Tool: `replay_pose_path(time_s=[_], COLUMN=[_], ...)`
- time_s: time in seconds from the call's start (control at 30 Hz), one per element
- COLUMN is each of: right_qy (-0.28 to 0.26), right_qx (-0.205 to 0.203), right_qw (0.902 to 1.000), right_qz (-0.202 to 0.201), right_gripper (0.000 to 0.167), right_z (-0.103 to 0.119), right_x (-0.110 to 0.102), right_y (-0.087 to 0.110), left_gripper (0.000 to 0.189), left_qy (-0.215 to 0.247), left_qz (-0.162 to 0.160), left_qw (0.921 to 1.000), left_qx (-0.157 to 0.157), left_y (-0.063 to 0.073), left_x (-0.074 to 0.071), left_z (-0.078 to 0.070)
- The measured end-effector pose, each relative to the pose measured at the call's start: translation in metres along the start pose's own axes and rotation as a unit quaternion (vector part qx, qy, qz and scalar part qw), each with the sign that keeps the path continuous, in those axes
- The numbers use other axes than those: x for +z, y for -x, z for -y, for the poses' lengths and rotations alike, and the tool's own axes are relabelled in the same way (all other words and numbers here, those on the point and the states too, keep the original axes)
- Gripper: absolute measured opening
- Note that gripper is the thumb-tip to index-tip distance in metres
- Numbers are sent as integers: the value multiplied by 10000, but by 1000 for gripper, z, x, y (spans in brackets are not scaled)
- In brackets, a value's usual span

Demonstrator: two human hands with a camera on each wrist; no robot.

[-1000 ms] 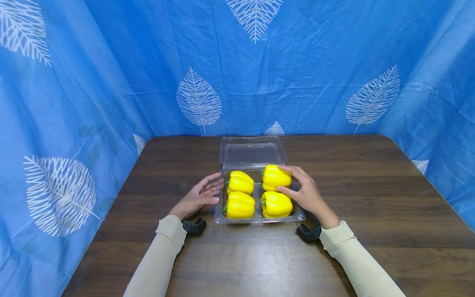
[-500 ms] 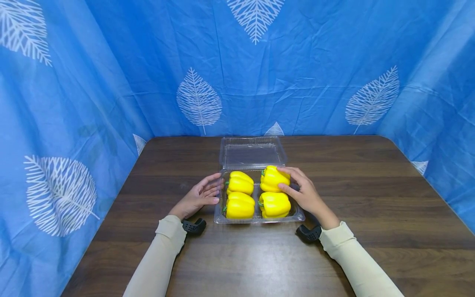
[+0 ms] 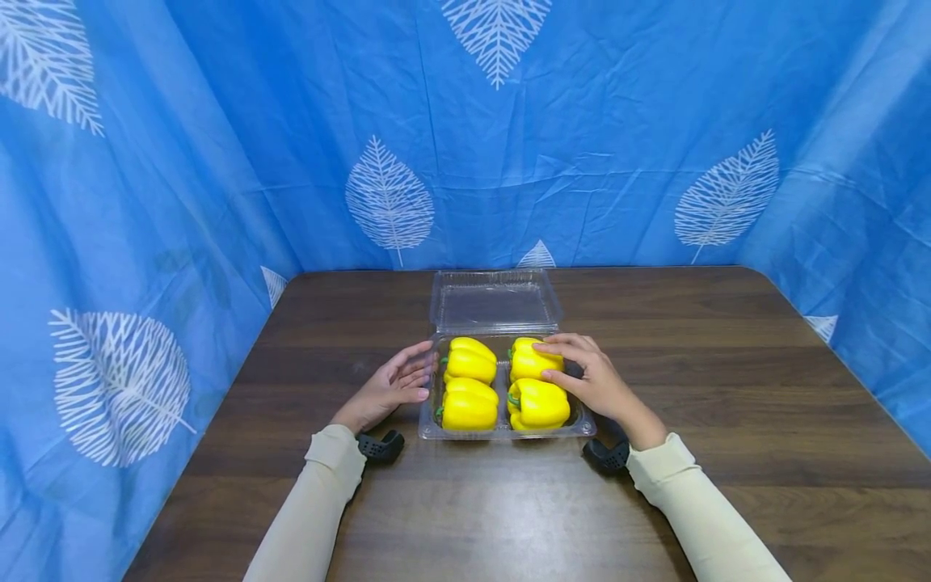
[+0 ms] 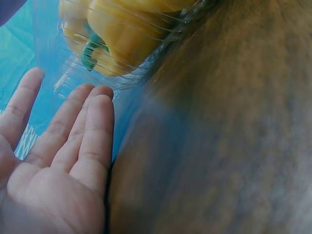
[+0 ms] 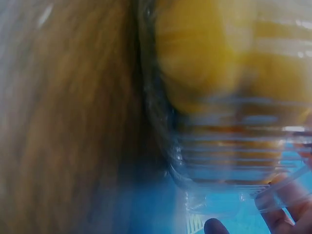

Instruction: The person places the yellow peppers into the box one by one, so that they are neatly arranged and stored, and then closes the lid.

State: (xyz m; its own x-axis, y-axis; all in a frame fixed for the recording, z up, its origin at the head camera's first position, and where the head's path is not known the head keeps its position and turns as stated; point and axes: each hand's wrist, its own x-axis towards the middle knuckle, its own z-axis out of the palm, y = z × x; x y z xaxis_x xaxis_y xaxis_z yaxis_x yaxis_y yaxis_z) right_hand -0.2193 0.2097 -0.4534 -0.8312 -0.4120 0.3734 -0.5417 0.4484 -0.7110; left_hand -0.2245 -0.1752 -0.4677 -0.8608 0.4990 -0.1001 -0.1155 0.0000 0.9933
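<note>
A clear plastic clamshell container (image 3: pixel 465 433) stands unlatched on the table, its hinged lid (image 3: pixel 494 303) laid back. Yellow bell peppers fill its two compartments, two in each. My right hand (image 3: pixel 592 384) grips the back right bell pepper (image 3: pixel 525 364) between fingers and thumb. Just in front of it sits the front right bell pepper (image 3: pixel 538 406). On the left are the back left bell pepper (image 3: pixel 469 360) and front left bell pepper (image 3: pixel 469 406). My left hand (image 3: pixel 389 388), fingers extended, is at the container's left wall; in the left wrist view its fingertips (image 4: pixel 100 102) lie close against the plastic.
The dark wooden table (image 3: pixel 349 307) extends around the container. A blue curtain (image 3: pixel 611 113) with white leaf prints hangs behind and at both sides. Each wrist wears a black camera, one being the left wrist camera (image 3: pixel 381 445).
My right hand has lowered the back right bell pepper into its compartment, shifting slightly left and toward me. The front right pepper has shifted a little left. My left hand has stayed in place.
</note>
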Motion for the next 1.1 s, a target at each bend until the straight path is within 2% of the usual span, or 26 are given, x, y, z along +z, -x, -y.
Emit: replay_pose_path(time_s=[0.2, 0.33, 0.43, 0.6, 0.67, 0.77, 0.87, 0.93, 1.1], right_qy=[-42, -330, -862, -1566, -1692, -1929, -2323, -2643, -3439], right_qx=[64, 116, 223, 506, 686, 1125, 1582, 1807, 1945], right_qw=[10000, 9993, 9948, 9764, 9703, 9639, 9542, 9442, 9184], right_qz=[42, -126, -489, -1397, -1588, -1452, -1025, -772, -196], right_gripper=[42, 39, 35, 32, 34, 42, 52, 58, 64], right_z=[-1, -3, -5, -11, -15, -23, -31, -35, -46], right_x=[0, -1, -4, -8, -10, -12, -15, -17, -21], right_y=[-1, -1, -1, -3, -4, -6, -9, -11, -16], left_gripper=[83, 83, 83, 83, 83, 83, 83, 83, 82], left_qy=[38, 46, 59, 39, 9, -19, -10, 12, 66], left_qz=[-61, -76, -72, 1, 6, 0, 14, 31, 49], left_qw=[10000, 10000, 10000, 10000, 9999, 9999, 9999, 9999, 9999], left_qx=[23, 4, 14, 80, 101, 116, 140, 147, 147], left_y=[3, 2, 1, 2, 2, 2, 2, 2, 2], left_x=[1, 2, 2, 2, 2, 2, 1, 1, 1], left_z=[0, 2, 3, 3, 3, 2, 2, 2, 1])
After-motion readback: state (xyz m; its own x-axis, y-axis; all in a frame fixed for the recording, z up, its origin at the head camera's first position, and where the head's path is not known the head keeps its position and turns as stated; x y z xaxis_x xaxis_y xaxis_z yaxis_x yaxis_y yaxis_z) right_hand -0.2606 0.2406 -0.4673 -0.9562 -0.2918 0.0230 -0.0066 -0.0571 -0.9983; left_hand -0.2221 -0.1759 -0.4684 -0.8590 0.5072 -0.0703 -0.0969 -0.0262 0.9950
